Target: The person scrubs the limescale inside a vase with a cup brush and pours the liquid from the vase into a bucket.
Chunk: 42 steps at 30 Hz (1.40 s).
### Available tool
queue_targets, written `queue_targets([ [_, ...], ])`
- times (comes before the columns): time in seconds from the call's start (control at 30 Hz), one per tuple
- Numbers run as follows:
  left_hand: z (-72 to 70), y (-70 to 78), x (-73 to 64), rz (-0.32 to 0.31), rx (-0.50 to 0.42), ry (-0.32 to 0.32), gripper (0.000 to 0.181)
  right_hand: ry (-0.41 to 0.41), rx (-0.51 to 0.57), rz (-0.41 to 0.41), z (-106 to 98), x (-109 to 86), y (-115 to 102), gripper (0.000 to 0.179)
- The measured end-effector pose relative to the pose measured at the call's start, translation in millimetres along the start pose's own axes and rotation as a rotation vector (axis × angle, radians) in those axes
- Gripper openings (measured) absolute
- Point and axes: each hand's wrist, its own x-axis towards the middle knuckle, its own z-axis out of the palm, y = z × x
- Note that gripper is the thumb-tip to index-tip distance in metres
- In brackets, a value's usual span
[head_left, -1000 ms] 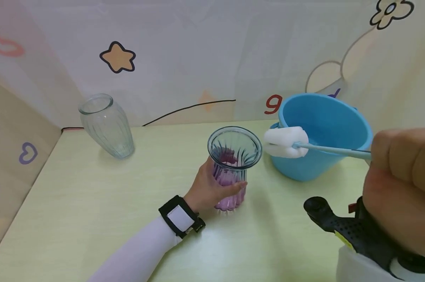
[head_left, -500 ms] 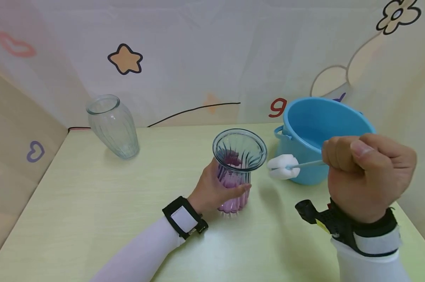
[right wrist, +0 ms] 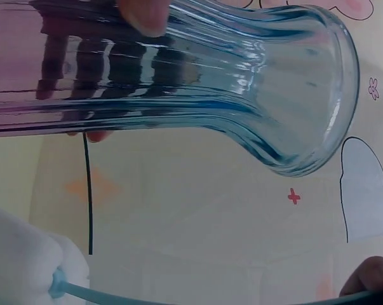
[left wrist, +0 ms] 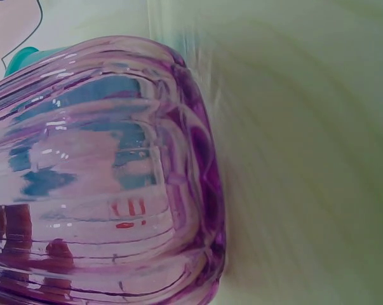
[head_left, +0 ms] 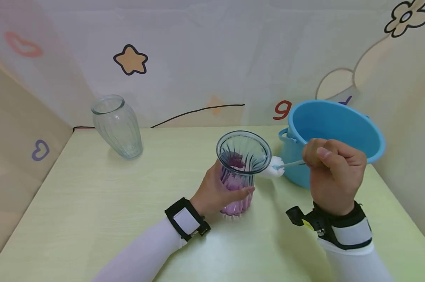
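And the right hand [head_left: 334, 170] swings in! A second ago its fist loomed at the right of the view, with the sponge brush's white head [head_left: 270, 171] showing plainly against the blue bucket [head_left: 292, 150]; now it has come left, and the ribbed glass vase [head_left: 237, 179] partly covers that head. The right hand's fingers are curled tightly round the pale blue handle [head_left: 291, 163].

Over on the other side, steady work: the left hand [head_left: 214, 192] hasn't left the vase, fingers wrapped about its lower half, thumb across the near side. That vase stands upright, purple at the foot and blue-green at the rim, right of the middle of the desk [head_left: 92, 219] and short of its back edge. Is its base down or just lifted? Can't tell from here.

So what does the swing mean? My reading: brush and vase are paired up now, one hand steadying while the other brings the tool. But the head is outside the glass, alongside the body rather than at the mouth, and the right wrist view shows a gap, so I'd judge no scrubbing is under way.

Unmoved, the bucket sits towards the back right corner; the clear vase [head_left: 118, 131] keeps to the back left.
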Motion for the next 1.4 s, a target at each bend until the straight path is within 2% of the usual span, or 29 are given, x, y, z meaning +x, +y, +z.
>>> queue_targets([
  [0.3, -0.1, 2.5, -3.3, 0.019, 0.016, 0.016, 0.084, -0.029, -0.018, 0.087, -7, -5.9, 11, 0.039],
  [0.53, -2.9, 3.9, -5.7, -0.01, 0.03, 0.015, 0.085, -0.061, -0.066, 0.149, -12, -5.5, 20, 0.037],
  [0.73, -3.9, 2.5, -4.6, 0.024, 0.01, 0.01, 0.084, -0.095, -0.077, 0.171, -15, -7.8, 30, 0.036],
  [0.9, -2.5, 0.3, -2.9, 0.013, 0.01, 0.004, 0.085, -0.074, -0.118, 0.207, -19, -11.6, 30, 0.028],
  [1.0, -1.5, 0.3, -1.7, 0.004, 0.024, 0.005, 0.087, -0.047, -0.23, 0.266, -23, -15.2, 25, 0.029],
  [1.13, -0.3, 0.4, -0.6, -0.014, 0.035, 0.008, 0.089, -0.061, -0.417, 0.326, -32, -21.9, 13, 0.029],
  [1.4, 0.3, 0.7, -0.2, -0.032, 0.04, 0.016, 0.09, -0.217, -0.886, 0.341, -54, -39.9, -13, 0.019],
])
